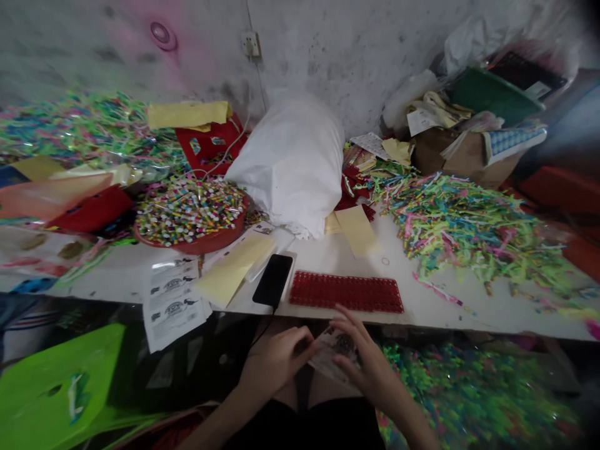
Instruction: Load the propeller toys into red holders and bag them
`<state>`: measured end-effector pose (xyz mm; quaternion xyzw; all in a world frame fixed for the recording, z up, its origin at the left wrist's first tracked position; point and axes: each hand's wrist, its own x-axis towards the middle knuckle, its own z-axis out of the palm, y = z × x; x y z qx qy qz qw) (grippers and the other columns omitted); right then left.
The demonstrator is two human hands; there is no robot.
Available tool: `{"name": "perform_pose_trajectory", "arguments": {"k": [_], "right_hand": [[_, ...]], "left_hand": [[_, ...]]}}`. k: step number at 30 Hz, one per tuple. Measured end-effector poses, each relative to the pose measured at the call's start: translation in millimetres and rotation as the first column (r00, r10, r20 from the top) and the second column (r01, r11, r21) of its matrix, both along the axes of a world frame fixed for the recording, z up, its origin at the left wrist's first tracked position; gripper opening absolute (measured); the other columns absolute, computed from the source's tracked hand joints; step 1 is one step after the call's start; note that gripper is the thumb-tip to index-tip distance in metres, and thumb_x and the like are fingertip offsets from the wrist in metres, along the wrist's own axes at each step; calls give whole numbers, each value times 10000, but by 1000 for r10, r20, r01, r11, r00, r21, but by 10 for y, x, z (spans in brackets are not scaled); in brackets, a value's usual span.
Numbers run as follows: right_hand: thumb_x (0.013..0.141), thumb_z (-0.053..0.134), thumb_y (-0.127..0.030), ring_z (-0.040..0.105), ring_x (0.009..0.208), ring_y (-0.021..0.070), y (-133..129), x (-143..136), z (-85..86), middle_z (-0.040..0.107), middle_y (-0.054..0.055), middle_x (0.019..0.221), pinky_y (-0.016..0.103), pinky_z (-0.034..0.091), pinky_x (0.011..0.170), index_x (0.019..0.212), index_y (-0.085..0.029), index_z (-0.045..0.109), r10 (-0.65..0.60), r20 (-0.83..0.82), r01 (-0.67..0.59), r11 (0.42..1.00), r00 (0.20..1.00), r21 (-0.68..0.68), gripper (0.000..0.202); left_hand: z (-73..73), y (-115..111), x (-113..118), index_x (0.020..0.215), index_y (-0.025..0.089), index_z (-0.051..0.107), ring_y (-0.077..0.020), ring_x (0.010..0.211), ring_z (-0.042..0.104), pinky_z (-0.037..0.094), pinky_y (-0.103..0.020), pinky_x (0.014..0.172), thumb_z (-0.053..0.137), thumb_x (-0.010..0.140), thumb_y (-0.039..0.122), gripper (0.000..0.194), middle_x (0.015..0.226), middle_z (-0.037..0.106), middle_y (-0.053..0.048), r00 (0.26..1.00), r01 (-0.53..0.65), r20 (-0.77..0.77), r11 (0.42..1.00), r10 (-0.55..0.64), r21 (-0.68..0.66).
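Observation:
A small clear, printed sheet [330, 357], perhaps a plastic bag, is low over my lap, just in front of the table edge. The fingers of my left hand [277, 357] are curled and pinch together at its left edge. My right hand [363, 356] lies over its right side, fingers and thumb spread apart, touching it or very close. A red perforated plastic tray [345, 292] rests on the table right beyond my hands. Left of that tray is a black phone [272, 280] with a cable.
A red basin [206, 242] of small colourful pieces stands left of a big white sack [300, 162]. Piles of colourful strip toys [473, 225] cover the right side. Printed label sheets [173, 300] overhang the front edge; a green stool [56, 387] stands at lower left.

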<state>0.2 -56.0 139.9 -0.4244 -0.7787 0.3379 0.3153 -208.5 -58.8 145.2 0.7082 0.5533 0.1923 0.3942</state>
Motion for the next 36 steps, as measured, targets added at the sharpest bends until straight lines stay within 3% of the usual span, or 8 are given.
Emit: {"name": "perform_pose_trajectory", "arguments": {"k": [3,6,10,16,21,26,30,36], "right_hand": [[954,267,-343,455,1247,190,272,117,-300,244,101,1497,421,367,1041,1439,-311,117,-220,-220,211,975,950,-63,509],[926,329,-427,283,1352,226,612,163,-703,271,108,1487,476,253,1098,1424,-243,249,-436,-49,437,899,899,14,537],[846,485,-482,233,1361,301,929,9,-1134,314,162,1459,527,152,1113,1342,-153,430,-453,293,396,888,842,235,597],[840,509,-414,242,1355,323,996,-58,-1407,296,164,1466,550,162,1095,1358,-162,406,-414,455,309,906,788,289,585],[795,547,-351,219,1366,295,947,326,-1472,271,150,1481,514,145,1113,1369,-165,386,-437,454,292,888,777,355,624],[904,331,-372,279,1345,255,935,614,-1309,399,145,1410,523,181,1103,1260,-141,502,-473,200,419,870,858,259,458],[904,276,-499,540,1113,229,810,514,-916,605,130,1154,433,426,960,1074,-159,588,-588,-121,585,809,800,-66,492],[726,530,-624,591,517,154,724,86,-678,625,7,672,279,498,452,880,-199,542,-573,-286,351,750,768,-561,453]], "left_hand": [[-20,53,-114,745,221,603,-155,710,568,392,-235,647,477,839,453,280,736,630,18,998,-63,15,996,64,-60],[-149,75,-206,706,212,572,-160,667,562,405,-242,618,520,799,486,294,681,617,22,985,-129,95,981,144,-144],[-527,218,-226,845,205,592,-194,885,596,460,-293,799,555,787,473,277,909,658,-30,927,-161,325,981,189,-110],[-1105,668,-28,764,197,571,-239,1280,373,262,-413,1082,592,784,338,144,1253,542,-98,944,-235,280,950,174,204],[-1307,881,190,729,199,535,-261,1284,373,203,-497,1093,604,761,263,100,1186,589,-98,941,-270,270,935,205,231],[-1218,893,421,733,193,544,-241,1202,458,333,-425,1022,582,786,300,126,1137,603,-99,921,-302,312,932,231,202],[-989,796,491,747,195,539,-195,1008,540,415,-339,886,476,861,353,204,999,610,-74,899,-366,330,909,289,200],[-779,687,403,673,212,504,-153,721,510,410,-280,737,429,884,419,304,708,546,-2,892,-443,238,847,384,295]]}}
